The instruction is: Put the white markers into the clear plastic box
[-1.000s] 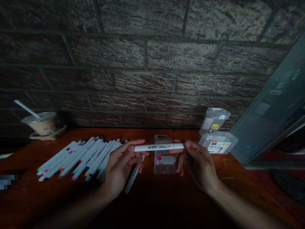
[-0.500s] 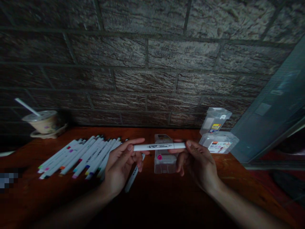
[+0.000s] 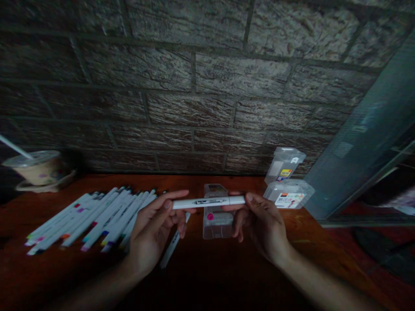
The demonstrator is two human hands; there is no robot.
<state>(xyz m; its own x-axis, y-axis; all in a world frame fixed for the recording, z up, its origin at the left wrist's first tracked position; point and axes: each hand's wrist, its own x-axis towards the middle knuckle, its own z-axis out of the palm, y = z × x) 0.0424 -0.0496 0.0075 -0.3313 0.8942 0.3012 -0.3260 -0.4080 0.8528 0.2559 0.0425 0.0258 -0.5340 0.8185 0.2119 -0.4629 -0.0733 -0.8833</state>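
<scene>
A white marker with a black printed label is held level between both hands, above the table. My left hand pinches its left end between thumb and fingers. At its right end, my right hand grips it the same way. Below and behind the marker lies a clear plastic case with a pink round spot on it, partly hidden by the marker and my right fingers. Another white marker rests on the table, its upper part behind my left hand. Several white markers with coloured ends lie in a row to the left.
A lidded drink cup with a straw stands in a holder at the far left of the wooden table. Two clear plastic containers with labels are at the back right. A rough brick wall rises behind.
The whole view has shifted, so the table's things and my hands sit further left in the picture. Both hands keep the same hold on the marker.
</scene>
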